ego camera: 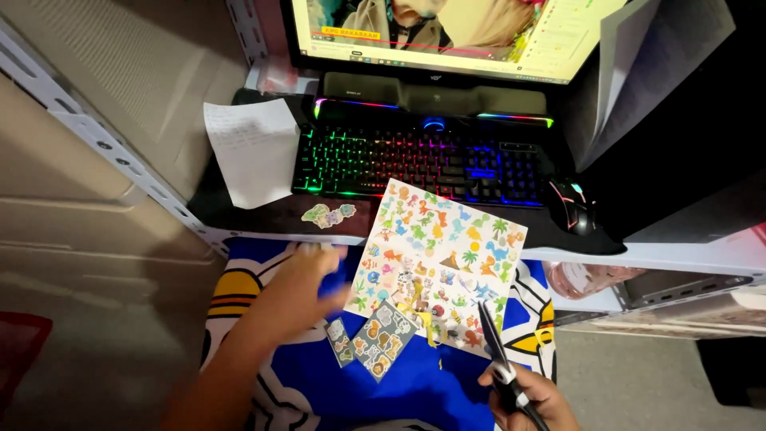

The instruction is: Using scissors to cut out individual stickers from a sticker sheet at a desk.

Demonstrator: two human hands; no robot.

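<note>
The right hand (533, 395), at 5 o'clock in the view, is closed around a pair of black-handled scissors (499, 351). The blades point up toward 12 o'clock, and their tips lie over the bottom edge of a big white paper sheet of colourful animal and tree stickers (439, 259). That sheet sits in the middle, leaning on the front edge of the black table (255, 214) and on the blue, white and yellow cloth (415, 383) below it. The left hand (307, 279), at 8 o'clock, is blurry; it is beside the sheet's left edge, and I cannot tell if it holds anything. Two small cut sticker pieces (375, 339) lie on the cloth just under the sheet. A keyboard with rainbow lights (415, 160) sits at 12 o'clock, and a black mouse (573, 206) is at 2 o'clock.
</note>
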